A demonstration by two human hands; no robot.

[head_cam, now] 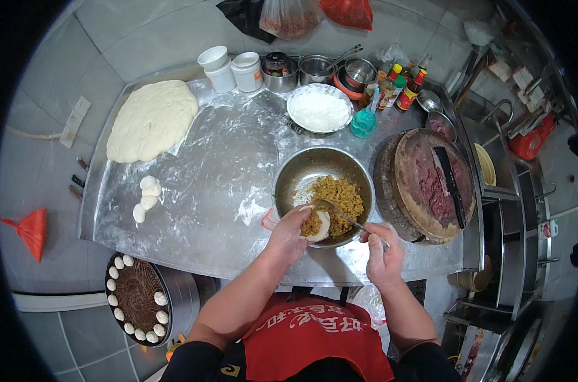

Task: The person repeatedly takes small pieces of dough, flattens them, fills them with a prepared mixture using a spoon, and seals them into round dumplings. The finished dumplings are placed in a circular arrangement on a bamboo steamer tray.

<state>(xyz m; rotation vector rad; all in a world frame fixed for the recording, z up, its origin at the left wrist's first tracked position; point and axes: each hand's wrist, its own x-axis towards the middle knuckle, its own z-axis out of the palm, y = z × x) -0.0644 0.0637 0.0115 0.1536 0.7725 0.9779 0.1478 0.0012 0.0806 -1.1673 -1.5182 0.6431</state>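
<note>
In my left hand (289,232) rests a flat round dough wrapper (323,229) with a mound of yellow-brown filling (311,225) on it. My right hand (384,253) grips the handle of a metal spoon (353,221), whose bowl end lies over the filling by the wrapper. Both hands are at the near rim of a large steel mixing bowl (293,162). More crumbly filling (341,193) lies inside that bowl, mostly toward its right side. Several small dough pieces (148,196) sit in a row on the floured steel table (207,210) to the left.
A big dough slab (153,119) covers the table's back left. A flour bowl (320,109), sauce bottles (408,90) and white tubs (247,71) stand behind. At right, a cleaver (448,184) lies on a round chopping block (413,210) with minced meat. A steamer (179,296) holds several buns.
</note>
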